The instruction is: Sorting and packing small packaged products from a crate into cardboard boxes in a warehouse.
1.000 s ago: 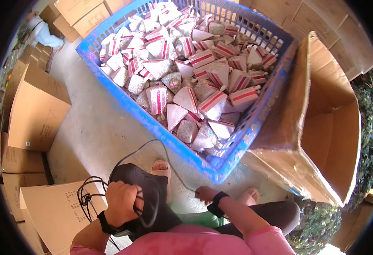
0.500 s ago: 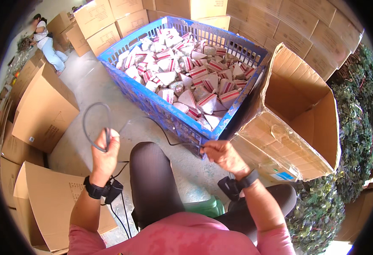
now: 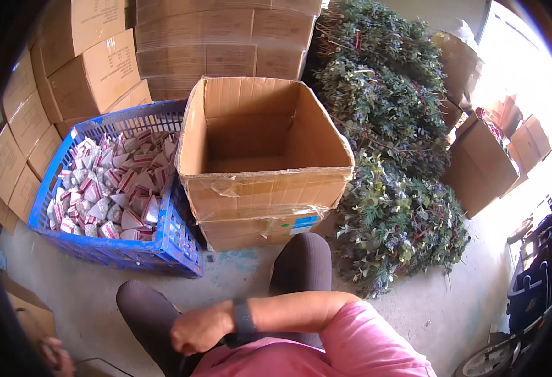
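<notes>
Right hand [image 3: 200, 330]: near side of the open carton [image 3: 257, 195], in front of the dark-trousered thighs; fingers curled under, fingertips hidden. Cannot tell whether anything is gripped. Black band [image 3: 243, 317] at the wrist.
Left hand [image 3: 57, 356]: near side of the open carton and well to its left, at the view's rim; fingers bent, partly cut off. Cannot tell whether it grasps or has let go.
Cable [image 3: 100, 359]: black, thin; near side of the open carton, to its left. Visible stretch starts just beside the left hand and leaves at the lower edge.
Open carton: landmark; brown, upright on the floor, mouth up, tape on its front wall.
Blue crate [image 3: 100, 248]: just left of the open carton; slatted walls.
Wedges [image 3: 112, 188]: left of the open carton, heaped inside the crate; whitish with red stripes.
Greenery [image 3: 392, 220]: right of the open carton, leafy bundles in a long pile.
Stacked cartons [image 3: 229, 28]: behind the open carton, in rows.
</notes>
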`<move>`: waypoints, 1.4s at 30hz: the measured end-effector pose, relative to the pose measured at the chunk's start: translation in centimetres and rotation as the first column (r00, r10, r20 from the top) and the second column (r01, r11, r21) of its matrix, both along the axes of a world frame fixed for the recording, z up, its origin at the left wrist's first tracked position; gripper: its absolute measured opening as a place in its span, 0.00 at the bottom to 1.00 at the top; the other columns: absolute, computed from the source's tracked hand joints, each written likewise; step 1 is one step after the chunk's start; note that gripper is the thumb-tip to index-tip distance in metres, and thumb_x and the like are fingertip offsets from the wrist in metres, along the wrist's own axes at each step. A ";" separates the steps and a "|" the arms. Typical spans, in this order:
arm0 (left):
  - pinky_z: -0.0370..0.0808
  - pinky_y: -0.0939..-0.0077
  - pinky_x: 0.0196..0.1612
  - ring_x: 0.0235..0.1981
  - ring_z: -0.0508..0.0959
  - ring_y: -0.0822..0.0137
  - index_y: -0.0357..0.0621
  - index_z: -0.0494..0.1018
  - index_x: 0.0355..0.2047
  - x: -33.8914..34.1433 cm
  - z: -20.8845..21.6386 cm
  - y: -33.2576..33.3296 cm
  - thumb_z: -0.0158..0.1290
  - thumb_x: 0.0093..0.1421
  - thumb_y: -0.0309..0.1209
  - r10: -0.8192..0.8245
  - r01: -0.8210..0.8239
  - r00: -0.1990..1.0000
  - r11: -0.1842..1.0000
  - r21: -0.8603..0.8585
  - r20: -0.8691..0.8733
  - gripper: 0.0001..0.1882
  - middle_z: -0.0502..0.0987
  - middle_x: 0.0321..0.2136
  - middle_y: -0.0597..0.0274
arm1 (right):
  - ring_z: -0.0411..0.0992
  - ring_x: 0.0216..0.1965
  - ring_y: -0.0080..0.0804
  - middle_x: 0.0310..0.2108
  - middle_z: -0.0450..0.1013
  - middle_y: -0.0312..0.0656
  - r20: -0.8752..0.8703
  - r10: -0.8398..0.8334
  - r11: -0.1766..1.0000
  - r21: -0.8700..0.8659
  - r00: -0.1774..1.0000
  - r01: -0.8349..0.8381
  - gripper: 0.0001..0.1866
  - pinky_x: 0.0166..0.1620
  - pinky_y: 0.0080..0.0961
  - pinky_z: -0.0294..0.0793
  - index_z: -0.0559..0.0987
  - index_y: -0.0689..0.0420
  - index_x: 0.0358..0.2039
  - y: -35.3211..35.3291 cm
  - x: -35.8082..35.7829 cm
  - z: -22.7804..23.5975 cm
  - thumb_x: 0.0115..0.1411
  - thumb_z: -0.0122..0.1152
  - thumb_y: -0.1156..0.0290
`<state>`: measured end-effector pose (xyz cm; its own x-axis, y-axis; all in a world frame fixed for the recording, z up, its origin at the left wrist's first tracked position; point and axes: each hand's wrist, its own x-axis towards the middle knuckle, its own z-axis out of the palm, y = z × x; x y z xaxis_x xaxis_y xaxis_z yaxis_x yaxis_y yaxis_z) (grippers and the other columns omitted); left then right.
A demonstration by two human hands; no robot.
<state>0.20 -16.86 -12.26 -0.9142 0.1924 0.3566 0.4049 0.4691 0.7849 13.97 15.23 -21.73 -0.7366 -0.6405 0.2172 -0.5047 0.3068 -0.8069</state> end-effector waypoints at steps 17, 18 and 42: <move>0.56 0.87 0.16 0.13 0.61 0.81 0.47 0.68 0.26 9.4 -9.8 19.3 0.47 0.53 0.27 -0.385 0.630 -0.105 0.688 0.361 0.917 0.01 0.63 0.14 0.76 | 0.67 0.23 0.46 0.22 0.71 0.51 0.262 -0.153 0.982 0.152 0.953 0.116 0.09 0.27 0.37 0.64 0.75 0.60 0.24 6.1 4.8 -1.8 0.41 0.52 0.70; 0.57 0.87 0.17 0.13 0.61 0.80 0.47 0.68 0.26 9.4 -10.4 19.6 0.49 0.53 0.30 -0.340 0.609 -0.089 0.725 0.321 0.936 0.02 0.63 0.14 0.75 | 0.68 0.24 0.47 0.21 0.70 0.51 0.160 -0.167 0.975 0.172 0.973 0.139 0.11 0.27 0.37 0.65 0.74 0.62 0.27 5.9 4.5 -3.5 0.43 0.51 0.71; 0.69 0.76 0.39 0.35 0.70 0.73 0.36 0.65 0.42 -5.2 -11.7 22.8 0.55 0.51 0.33 -0.415 0.991 -0.038 0.098 0.086 0.909 0.21 0.70 0.35 0.63 | 0.63 0.23 0.50 0.20 0.62 0.52 0.026 -0.498 0.867 0.001 0.867 0.498 0.06 0.28 0.37 0.62 0.67 0.63 0.22 11.0 -2.0 -3.9 0.49 0.46 0.73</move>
